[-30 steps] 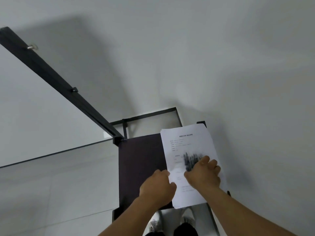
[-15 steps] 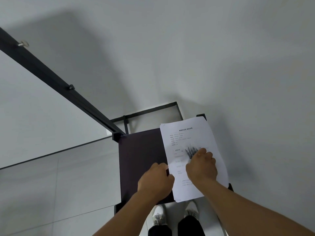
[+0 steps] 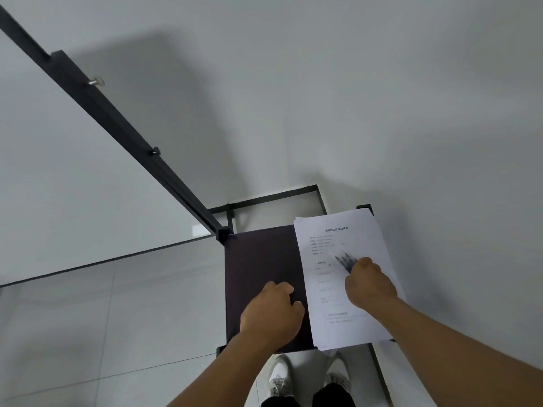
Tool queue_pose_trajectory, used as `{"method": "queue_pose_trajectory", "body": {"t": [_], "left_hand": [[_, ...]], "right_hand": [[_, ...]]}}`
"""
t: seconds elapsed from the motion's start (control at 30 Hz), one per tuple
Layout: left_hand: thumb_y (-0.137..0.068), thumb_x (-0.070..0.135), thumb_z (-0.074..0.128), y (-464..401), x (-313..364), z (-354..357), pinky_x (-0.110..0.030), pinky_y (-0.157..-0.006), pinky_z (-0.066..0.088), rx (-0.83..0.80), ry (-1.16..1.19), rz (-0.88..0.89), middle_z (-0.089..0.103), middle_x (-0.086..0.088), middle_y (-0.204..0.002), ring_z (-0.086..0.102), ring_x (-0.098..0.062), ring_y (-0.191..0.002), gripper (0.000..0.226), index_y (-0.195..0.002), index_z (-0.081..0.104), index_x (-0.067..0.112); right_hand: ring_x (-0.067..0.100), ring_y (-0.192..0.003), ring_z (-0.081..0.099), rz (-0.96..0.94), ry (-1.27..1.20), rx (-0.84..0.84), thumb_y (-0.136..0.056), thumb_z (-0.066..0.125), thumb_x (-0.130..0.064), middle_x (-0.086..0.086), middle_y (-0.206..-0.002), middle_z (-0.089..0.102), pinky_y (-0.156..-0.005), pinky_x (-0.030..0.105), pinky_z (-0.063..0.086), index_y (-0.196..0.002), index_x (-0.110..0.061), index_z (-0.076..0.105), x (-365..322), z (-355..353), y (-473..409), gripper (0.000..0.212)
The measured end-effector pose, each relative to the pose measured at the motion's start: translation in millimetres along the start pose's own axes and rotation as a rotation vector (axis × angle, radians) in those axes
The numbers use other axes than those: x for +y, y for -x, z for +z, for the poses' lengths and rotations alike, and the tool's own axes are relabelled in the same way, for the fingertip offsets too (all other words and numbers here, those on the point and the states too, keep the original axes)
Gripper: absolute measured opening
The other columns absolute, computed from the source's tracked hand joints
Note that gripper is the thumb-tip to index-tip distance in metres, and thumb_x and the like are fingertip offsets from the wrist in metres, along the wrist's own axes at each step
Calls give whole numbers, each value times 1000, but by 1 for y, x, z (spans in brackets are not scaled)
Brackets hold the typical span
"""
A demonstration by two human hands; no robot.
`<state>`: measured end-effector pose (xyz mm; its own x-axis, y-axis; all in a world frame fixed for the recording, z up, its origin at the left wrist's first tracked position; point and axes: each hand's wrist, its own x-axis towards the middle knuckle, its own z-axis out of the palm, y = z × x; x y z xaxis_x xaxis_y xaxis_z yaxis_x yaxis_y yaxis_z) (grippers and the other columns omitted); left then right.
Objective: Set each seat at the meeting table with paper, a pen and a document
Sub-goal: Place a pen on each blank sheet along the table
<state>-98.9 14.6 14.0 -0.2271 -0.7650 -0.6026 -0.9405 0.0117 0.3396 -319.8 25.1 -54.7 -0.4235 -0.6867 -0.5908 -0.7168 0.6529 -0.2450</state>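
A stack of printed documents (image 3: pixel 338 289) lies on the right half of a small dark tabletop (image 3: pixel 261 259), overhanging its far and right edges. My right hand (image 3: pixel 370 284) rests on the stack with its fingers curled. A dark blurred bundle that looks like several pens (image 3: pixel 345 259) sticks out from its fingertips, toward the upper left. My left hand (image 3: pixel 271 314) sits on the dark top beside the stack. Its fingers are curled, its thumb tip is at the stack's left edge, and nothing shows in it.
The tabletop stands in a corner against a white wall (image 3: pixel 382 113). A black metal rail (image 3: pixel 117 124) with two small knobs runs diagonally to its far left corner. A thin black frame (image 3: pixel 273 196) stands behind it. Below are pale floor tiles (image 3: pixel 117 333) and my white shoes (image 3: pixel 280 377).
The view has tilted, so the table sits slightly differently in frame. My right hand shifted a little to the right on the stack. My left hand drew back slightly from the paper's edge.
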Motion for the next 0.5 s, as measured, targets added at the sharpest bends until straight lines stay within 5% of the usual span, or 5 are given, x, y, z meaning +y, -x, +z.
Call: {"method": "queue_pose_trajectory", "body": {"t": [0.1, 0.33, 0.5], "left_hand": [[-108, 46, 53, 11, -4, -18, -31, -93, 55, 39, 46, 5, 58, 4, -146, 68, -16, -113, 43, -148, 59, 31], [-109, 40, 52, 39, -10, -92, -34, -106, 51, 255, 184, -9, 58, 5, -154, 63, -18, -131, 46, -154, 56, 31], [-104, 33, 51, 68, -21, -155, -38, -92, 59, 435, 291, -28, 71, -4, -136, 73, -24, -111, 36, -135, 66, 21]], "right_hand": [[15, -77, 60, -94, -47, -32, -109, 54, -23, 2, -94, 57, -57, 27, 44, -121, -5, 46, -9, -14, 9, 23], [11, -70, 61, -374, -210, 56, -110, 57, -28, -2, -89, 60, -55, 17, 48, -113, -18, 49, -87, -54, 67, 13], [11, -70, 58, -499, -333, 147, -107, 61, -34, -1, -88, 61, -58, 21, 46, -104, -18, 52, -151, -85, 120, 18]]}}
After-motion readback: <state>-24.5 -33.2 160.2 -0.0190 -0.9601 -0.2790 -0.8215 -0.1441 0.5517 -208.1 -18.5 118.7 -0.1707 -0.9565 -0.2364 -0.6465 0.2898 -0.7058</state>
